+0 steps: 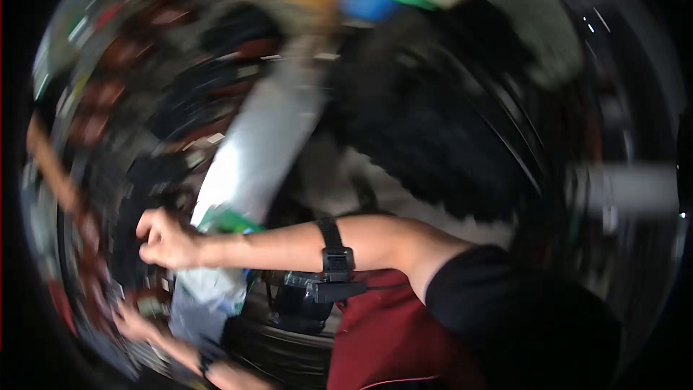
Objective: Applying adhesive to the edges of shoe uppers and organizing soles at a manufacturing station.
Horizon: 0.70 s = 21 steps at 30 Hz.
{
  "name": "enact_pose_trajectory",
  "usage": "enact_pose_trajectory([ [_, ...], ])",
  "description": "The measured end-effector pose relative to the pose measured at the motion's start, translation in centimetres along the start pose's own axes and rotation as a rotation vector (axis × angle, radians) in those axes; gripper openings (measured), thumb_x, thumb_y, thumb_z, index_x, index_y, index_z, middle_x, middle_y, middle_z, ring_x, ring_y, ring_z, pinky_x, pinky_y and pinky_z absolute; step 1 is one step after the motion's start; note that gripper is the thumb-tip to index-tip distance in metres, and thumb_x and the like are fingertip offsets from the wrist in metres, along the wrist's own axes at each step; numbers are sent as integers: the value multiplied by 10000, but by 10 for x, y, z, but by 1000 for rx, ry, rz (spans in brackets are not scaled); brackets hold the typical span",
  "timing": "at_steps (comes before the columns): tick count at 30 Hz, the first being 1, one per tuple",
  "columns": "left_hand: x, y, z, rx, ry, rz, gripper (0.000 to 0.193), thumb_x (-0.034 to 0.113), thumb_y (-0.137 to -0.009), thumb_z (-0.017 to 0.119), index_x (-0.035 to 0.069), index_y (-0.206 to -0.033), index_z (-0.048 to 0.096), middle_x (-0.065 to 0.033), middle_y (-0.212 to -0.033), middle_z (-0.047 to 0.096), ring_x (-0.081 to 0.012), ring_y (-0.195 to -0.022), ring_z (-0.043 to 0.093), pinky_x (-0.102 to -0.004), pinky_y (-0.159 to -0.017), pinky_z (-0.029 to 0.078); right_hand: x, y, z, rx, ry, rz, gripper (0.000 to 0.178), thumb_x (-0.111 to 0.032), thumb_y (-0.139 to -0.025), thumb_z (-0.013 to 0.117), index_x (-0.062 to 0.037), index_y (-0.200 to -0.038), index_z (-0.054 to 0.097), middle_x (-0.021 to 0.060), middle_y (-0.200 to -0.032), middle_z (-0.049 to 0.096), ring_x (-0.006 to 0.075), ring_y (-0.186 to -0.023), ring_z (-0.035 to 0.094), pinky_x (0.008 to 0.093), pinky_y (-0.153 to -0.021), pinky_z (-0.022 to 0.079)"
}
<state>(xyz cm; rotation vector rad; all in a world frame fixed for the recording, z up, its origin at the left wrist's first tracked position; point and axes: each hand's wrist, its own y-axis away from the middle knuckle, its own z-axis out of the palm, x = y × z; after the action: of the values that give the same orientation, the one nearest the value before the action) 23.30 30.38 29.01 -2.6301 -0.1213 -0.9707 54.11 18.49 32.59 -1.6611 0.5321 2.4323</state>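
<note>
Picture very blurry. Right hand curled in a fist at the left side, maybe gripping dark stuff there; hard to tell. Left hand lower down, grip unclear. Long silver bag just beside the right hand. Seems mid-reach; next, a slow, firm pull.

There is only one view, from the camera worn on my head, the left of the pair. It looks down and forward over my own body, very near: my right arm crosses the picture from the lower right, and my right hand is at the left of the middle. The fisheye lens bends everything toward a round dark rim. The whole picture is smeared by motion, so farther things are hard to tell. No second view shares the scene.
</note>
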Motion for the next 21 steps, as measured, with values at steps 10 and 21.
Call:
enact_pose_trajectory([
  [10,261,425,24,-944,504,733,264,107,-1047,607,-49,-1257,645,-123,-1091,701,-183,-921,631,-330,-804,510,121,471,-362,886,591,100,304,-313,-837,717,-56,-998,727,161,-961,752,345,-920,726,467,-792,552],
  [21,261,1032,0,-2313,-320,1007,365,243,-1011,706,-26,-1256,684,-77,-955,710,-152,-787,665,-322,-696,556,403,991,-458,1635,-611,876,422,-273,-871,666,-5,-1192,719,286,-1258,698,394,-1181,692,472,-918,599],
])
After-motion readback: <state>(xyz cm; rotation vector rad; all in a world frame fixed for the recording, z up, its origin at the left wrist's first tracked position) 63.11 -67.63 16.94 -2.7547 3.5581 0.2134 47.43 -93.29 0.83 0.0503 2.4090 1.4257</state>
